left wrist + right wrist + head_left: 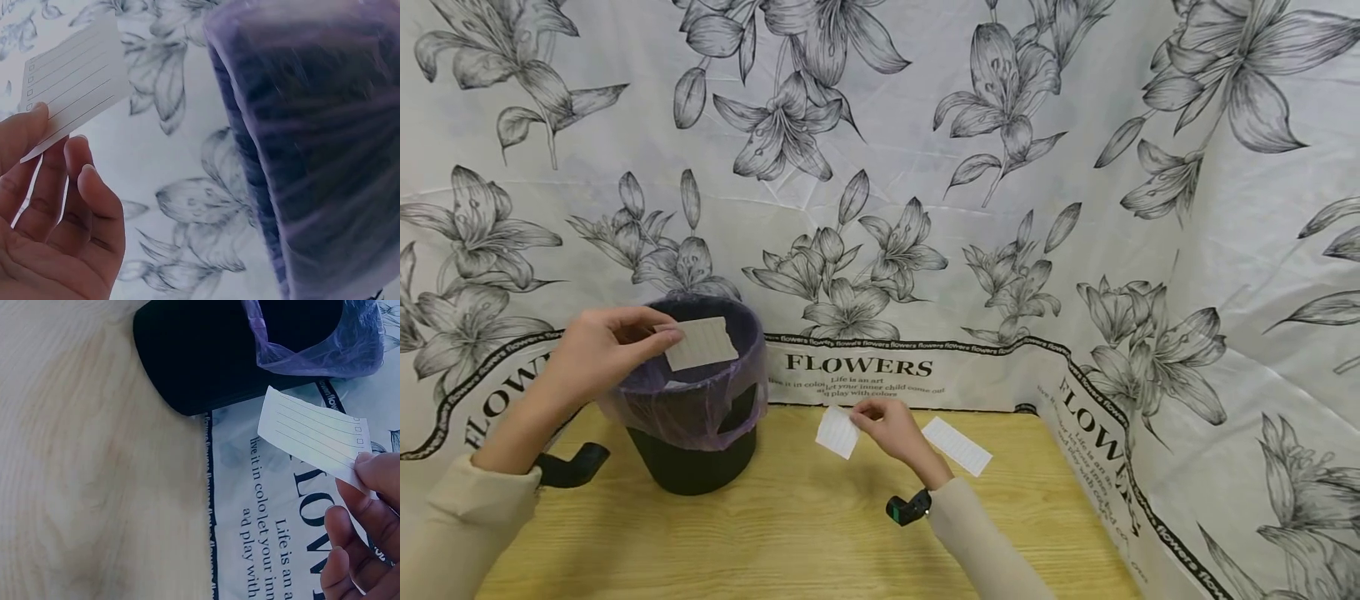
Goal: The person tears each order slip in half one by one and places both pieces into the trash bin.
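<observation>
My left hand (602, 350) pinches a piece of lined paper (702, 343) between thumb and fingers, over the opening of a black bin (692, 458). Printed lines and small checkboxes show on that paper (78, 81) in the left wrist view. My right hand (891, 429) pinches another lined piece of paper (837, 432) above the table, to the right of the bin. In the right wrist view this second paper (312, 434) also has checkboxes along one end. A purple plastic bag (700, 417) lines the bin and hangs over its rim.
A third lined paper (957, 446) lies on the wooden table (805, 533), to the right of my right hand. White cloth (880, 192) printed with flowers and lettering hangs behind the table and along its right side. Each wrist wears a black device (908, 507).
</observation>
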Demonstrator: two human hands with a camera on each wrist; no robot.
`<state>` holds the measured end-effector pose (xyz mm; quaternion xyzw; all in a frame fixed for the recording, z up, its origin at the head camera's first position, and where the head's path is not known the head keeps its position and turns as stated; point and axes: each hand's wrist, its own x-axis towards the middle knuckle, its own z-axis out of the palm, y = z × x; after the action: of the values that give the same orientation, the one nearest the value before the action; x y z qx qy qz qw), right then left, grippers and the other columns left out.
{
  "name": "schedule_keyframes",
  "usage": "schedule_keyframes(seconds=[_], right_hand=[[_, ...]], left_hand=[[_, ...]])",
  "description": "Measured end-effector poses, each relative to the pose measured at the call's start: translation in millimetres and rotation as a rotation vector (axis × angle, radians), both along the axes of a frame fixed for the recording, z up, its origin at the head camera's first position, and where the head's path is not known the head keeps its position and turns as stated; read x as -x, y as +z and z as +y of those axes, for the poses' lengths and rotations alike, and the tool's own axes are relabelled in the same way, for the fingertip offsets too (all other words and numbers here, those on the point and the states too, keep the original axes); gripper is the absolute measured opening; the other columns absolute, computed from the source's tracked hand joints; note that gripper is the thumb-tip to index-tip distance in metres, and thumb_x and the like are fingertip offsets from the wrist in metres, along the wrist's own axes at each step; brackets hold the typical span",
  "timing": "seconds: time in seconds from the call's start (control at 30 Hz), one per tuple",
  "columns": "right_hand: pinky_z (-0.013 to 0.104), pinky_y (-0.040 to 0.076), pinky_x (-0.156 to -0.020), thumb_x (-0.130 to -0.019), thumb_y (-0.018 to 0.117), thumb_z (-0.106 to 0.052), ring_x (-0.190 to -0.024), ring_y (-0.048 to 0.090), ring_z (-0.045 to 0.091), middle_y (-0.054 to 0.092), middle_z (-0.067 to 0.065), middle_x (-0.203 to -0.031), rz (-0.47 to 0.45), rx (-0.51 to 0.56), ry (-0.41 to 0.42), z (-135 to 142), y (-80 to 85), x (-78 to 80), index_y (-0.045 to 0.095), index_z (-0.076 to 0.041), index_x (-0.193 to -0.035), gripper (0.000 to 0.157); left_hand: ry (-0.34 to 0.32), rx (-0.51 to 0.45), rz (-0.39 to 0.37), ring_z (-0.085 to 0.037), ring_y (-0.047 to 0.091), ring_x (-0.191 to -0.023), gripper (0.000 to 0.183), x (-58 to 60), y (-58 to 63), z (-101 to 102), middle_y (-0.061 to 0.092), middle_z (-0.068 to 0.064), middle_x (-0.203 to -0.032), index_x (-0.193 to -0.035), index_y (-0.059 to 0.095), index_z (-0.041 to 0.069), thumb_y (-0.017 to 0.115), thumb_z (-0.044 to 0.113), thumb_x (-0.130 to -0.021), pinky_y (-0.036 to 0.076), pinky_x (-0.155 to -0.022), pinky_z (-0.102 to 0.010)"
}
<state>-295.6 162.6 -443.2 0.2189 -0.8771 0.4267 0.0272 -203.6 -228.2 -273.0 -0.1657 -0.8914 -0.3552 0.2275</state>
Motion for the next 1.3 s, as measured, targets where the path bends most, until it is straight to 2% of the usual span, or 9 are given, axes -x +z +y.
schedule_keyframes(seconds=[0.13, 0.27, 0.37, 0.53, 0.7, 0.93, 1.07, 1.2, 1.3], right_hand=[[0.029, 0.055, -0.073, -0.102, 0.067, -0.023, -0.091, 0.069, 0.015, 0.076, 0.004, -0.101, 0.012, -0.015, 0.001, -4.8, 6.9, 6.5, 0.077, -0.012, -0.106, 0.016], [0.029, 0.055, -0.072, -0.102, 0.067, -0.022, -0.090, 0.069, 0.016, 0.076, 0.005, -0.100, 0.023, -0.010, 0.007, -8.7, 16.3, 10.1, 0.077, -0.011, -0.105, 0.016], [0.029, 0.053, -0.070, -0.102, 0.067, -0.022, -0.087, 0.067, 0.015, 0.076, 0.005, -0.098, 0.032, -0.014, 0.012, -12.3, 24.6, 12.2, 0.077, -0.011, -0.105, 0.016], [0.026, 0.051, -0.066, -0.102, 0.066, -0.021, -0.083, 0.066, 0.012, 0.076, 0.006, -0.098, 0.053, -0.028, 0.034, -20.7, 41.7, 18.0, 0.077, -0.010, -0.108, 0.017], [0.026, 0.050, -0.065, -0.103, 0.066, -0.021, -0.080, 0.065, 0.012, 0.075, 0.007, -0.099, 0.071, -0.044, 0.065, -31.6, 64.8, 25.1, 0.076, -0.008, -0.111, 0.019], [0.028, 0.055, -0.073, -0.103, 0.066, -0.022, -0.086, 0.069, 0.015, 0.077, 0.007, -0.102, 0.109, -0.074, 0.125, -49.0, 100.8, 28.8, 0.076, -0.008, -0.112, 0.019], [0.029, 0.056, -0.074, -0.104, 0.064, -0.023, -0.087, 0.069, 0.015, 0.076, 0.007, -0.104, 0.097, -0.084, 0.158, -58.3, 115.2, 31.2, 0.076, -0.009, -0.114, 0.021], [0.029, 0.056, -0.074, -0.104, 0.063, -0.022, -0.087, 0.069, 0.015, 0.076, 0.007, -0.107, 0.107, -0.104, 0.158, -64.2, 123.3, 36.1, 0.075, -0.009, -0.116, 0.021], [0.029, 0.056, -0.076, -0.105, 0.063, -0.022, -0.089, 0.069, 0.016, 0.076, 0.007, -0.108, 0.122, -0.116, 0.155, -67.4, 127.5, 40.3, 0.075, -0.009, -0.115, 0.020]], left_hand=[[0.040, -0.011, -0.071, -0.002, 0.063, -0.072, 0.024, 6.1, -0.1, -13.7, 0.074, 0.001, -0.088, -0.113, 0.077, 0.011, 0.071, 0.031, -0.099, 0.050, -0.059, -0.027], [0.044, -0.065, -0.161, 0.000, 0.064, -0.079, 0.035, 10.7, -3.9, -26.3, 0.072, 0.010, -0.093, -0.121, 0.073, 0.007, 0.069, 0.036, -0.100, 0.054, -0.065, -0.027], [0.078, -0.098, -0.217, 0.000, 0.063, -0.082, 0.044, 12.5, -6.9, -34.1, 0.070, 0.013, -0.093, -0.128, 0.070, 0.006, 0.067, 0.041, -0.101, 0.055, -0.067, -0.026], [0.139, -0.077, -0.250, -0.006, 0.061, -0.078, 0.051, 18.7, -9.3, -43.7, 0.069, 0.008, -0.092, -0.131, 0.068, 0.006, 0.065, 0.046, -0.100, 0.052, -0.064, -0.030], [0.159, -0.083, -0.297, -0.011, 0.059, -0.076, 0.058, 26.8, -13.4, -51.4, 0.066, 0.006, -0.090, -0.135, 0.065, 0.005, 0.063, 0.051, -0.100, 0.050, -0.062, -0.034], [0.168, -0.111, -0.367, -0.012, 0.060, -0.078, 0.066, 36.1, -25.9, -58.4, 0.067, -0.001, -0.095, -0.137, 0.060, 0.000, 0.062, 0.053, -0.100, 0.051, -0.065, -0.033], [0.170, -0.117, -0.378, -0.012, 0.061, -0.079, 0.069, 39.5, -21.6, -63.3, 0.065, 0.005, -0.094, -0.140, 0.057, -0.003, 0.061, 0.053, -0.100, 0.052, -0.066, -0.031], [0.161, -0.138, -0.377, -0.009, 0.061, -0.080, 0.068, 43.4, -13.5, -65.9, 0.062, 0.016, -0.093, -0.141, 0.056, -0.002, 0.061, 0.052, -0.100, 0.054, -0.068, -0.031], [0.167, -0.138, -0.383, -0.009, 0.062, -0.081, 0.067, 45.6, -9.9, -65.3, 0.061, 0.017, -0.093, -0.142, 0.056, -0.001, 0.061, 0.052, -0.100, 0.054, -0.067, -0.032]])
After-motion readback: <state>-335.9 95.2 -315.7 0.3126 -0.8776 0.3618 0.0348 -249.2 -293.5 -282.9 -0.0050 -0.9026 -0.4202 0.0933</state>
